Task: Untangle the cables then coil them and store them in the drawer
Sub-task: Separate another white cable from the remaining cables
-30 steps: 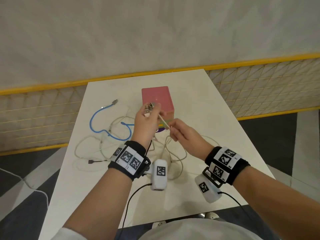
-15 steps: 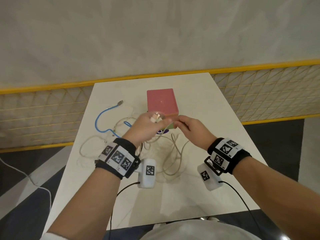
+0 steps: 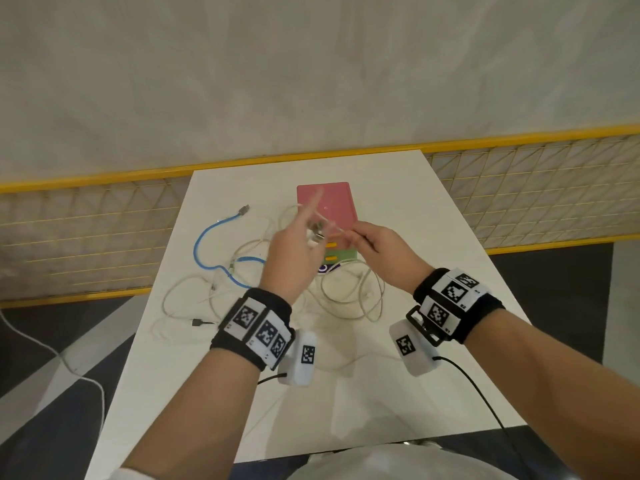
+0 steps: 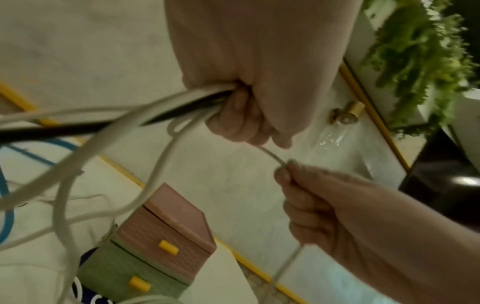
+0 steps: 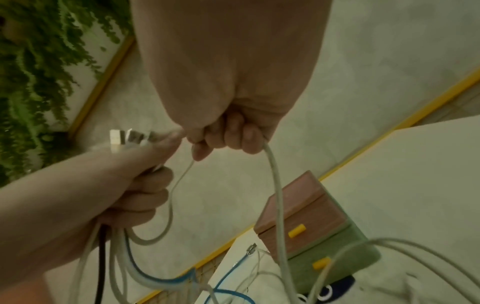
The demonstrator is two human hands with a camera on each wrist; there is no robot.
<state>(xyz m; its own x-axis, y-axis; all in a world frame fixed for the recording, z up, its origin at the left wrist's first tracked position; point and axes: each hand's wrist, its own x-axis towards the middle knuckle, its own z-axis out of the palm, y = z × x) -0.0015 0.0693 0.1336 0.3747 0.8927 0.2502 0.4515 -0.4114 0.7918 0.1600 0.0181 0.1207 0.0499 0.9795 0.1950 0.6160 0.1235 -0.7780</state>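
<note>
My left hand (image 3: 311,235) is raised over the table and grips a bundle of cable ends (image 5: 124,137), white, black and blue, with their plugs sticking out above the fist. My right hand (image 3: 353,237) is just to its right and pinches one thin white cable (image 4: 272,156) that runs out of the left fist. That cable hangs down from the right hand (image 5: 275,185) to the tangle of white cables (image 3: 346,299) on the table. A blue cable (image 3: 207,237) loops at the left. The small drawer box (image 3: 325,206), pink over green with yellow handles, stands just behind the hands, its drawers closed.
The white table (image 3: 415,237) has a black plug (image 3: 199,322) lying near its left edge. A yellow-framed mesh fence (image 3: 86,230) runs behind and beside the table. Black wrist-camera leads hang off the near edge. Green foliage (image 4: 415,61) shows in the wrist views.
Both hands stayed in front of the drawer box. The left hand rose a little with the bundle, one finger blurred upward. The right hand keeps its pinch on the white cable.
</note>
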